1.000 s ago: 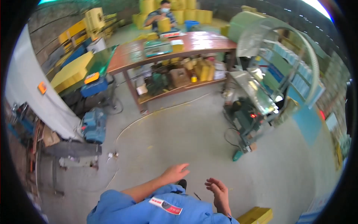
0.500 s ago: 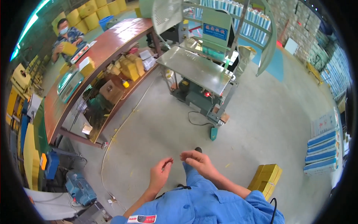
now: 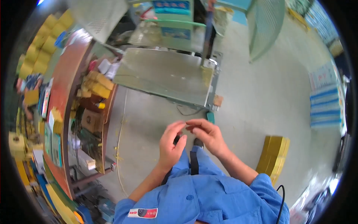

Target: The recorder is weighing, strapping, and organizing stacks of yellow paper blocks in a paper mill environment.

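Observation:
In front of my body, above the grey floor, my two hands are raised with their fingertips meeting or nearly meeting. My left hand (image 3: 172, 145) is cupped, its thumb apart from the fingers, and nothing shows in it. My right hand (image 3: 209, 136) is curved, its thumb spread from the fingers, and it also looks free of any object. Ahead of both hands stands a machine with a flat metal worktop (image 3: 164, 74). Beyond the right fingertips, a green foot pedal (image 3: 210, 117) lies on the floor beside the machine.
A long reddish-brown bench (image 3: 69, 80) runs along the left, its lower shelf holding yellow blocks (image 3: 99, 84). A yellow bundle (image 3: 273, 158) sits on the floor at my right. Farther right is a blue-and-white stack (image 3: 326, 106). A co-worker (image 3: 30, 87) is beyond the bench.
I have come closer to the machine, and its worktop appears larger. My hands have risen and drawn together, fingertips now meeting or almost so. The bench has shifted left in view.

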Motion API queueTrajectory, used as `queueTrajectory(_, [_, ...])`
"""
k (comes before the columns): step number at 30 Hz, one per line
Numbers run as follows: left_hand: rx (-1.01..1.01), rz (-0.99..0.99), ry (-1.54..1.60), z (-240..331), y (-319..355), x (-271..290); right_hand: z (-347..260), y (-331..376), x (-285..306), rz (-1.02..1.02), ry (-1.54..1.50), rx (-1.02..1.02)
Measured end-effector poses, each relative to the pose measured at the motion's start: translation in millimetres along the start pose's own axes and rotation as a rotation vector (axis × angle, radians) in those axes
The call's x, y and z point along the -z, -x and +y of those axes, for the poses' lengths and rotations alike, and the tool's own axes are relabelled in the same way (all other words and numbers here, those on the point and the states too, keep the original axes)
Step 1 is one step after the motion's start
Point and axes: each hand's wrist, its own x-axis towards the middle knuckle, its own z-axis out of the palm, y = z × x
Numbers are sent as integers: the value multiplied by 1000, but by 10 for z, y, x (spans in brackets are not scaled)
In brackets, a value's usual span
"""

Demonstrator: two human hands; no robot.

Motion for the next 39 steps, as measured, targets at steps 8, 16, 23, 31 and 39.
queueTrajectory(8, [-204, -422, -549, -968, -1227, -229, 1360, -643, 1226, 817, -307, -74])
queueTrajectory(16, [-267, -599, -822, -1509, -1318, -401, 2912, -1911, 2164, 898, -229, -319])
queueTrajectory(23, [-227, -601, -861, -1533, -1320, -367, 4083, -2523, 2620, 781, -35, -283])
queueTrajectory(31, [-213, -586, -839, -1532, -1371, -383, 3998, -2692, 2469, 741, -214, -392])
queueTrajectory(39, [-145, -567, -755, -1311, -1335, -176, 3812, -1032, 2455, -111, 754, -807])
